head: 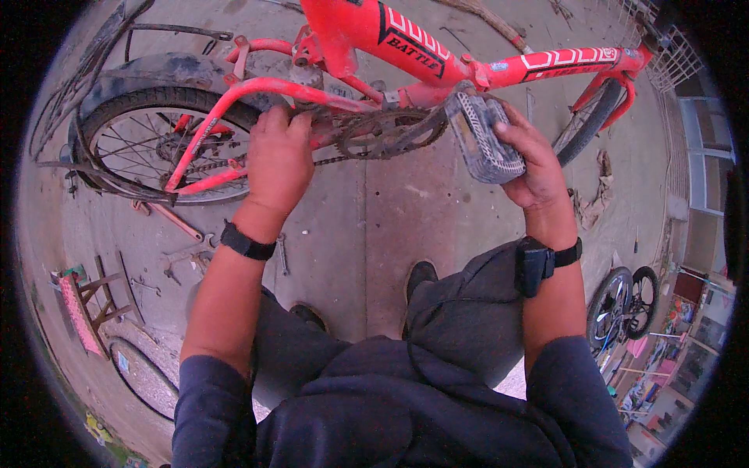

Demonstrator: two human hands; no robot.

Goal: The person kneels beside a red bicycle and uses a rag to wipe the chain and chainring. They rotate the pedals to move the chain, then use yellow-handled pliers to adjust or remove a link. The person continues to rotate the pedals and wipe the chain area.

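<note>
A red bicycle frame point(415, 52) lies across the upper part of the view, with its rear wheel point(152, 140) at the left. My right hand point(535, 158) grips a dirty bicycle pedal point(485, 137) beside the chainring point(392, 137). The crank arm runs towards that pedal. My left hand point(281, 155) is at the frame behind the chainring, its fingers curled near the red tube and chain point(330, 159); the fingertips are hidden, so I cannot tell what they hold. A dark fender point(158, 70) curves over the rear wheel.
Wrenches point(283, 254) and a red-handled tool point(175, 221) lie on the concrete floor. At lower left are a small wooden stool point(105, 298) and a loose tire point(140, 374). Spare wheels point(611, 310) stand at right, near a rag point(598, 193). A broom point(491, 20) lies beyond the frame.
</note>
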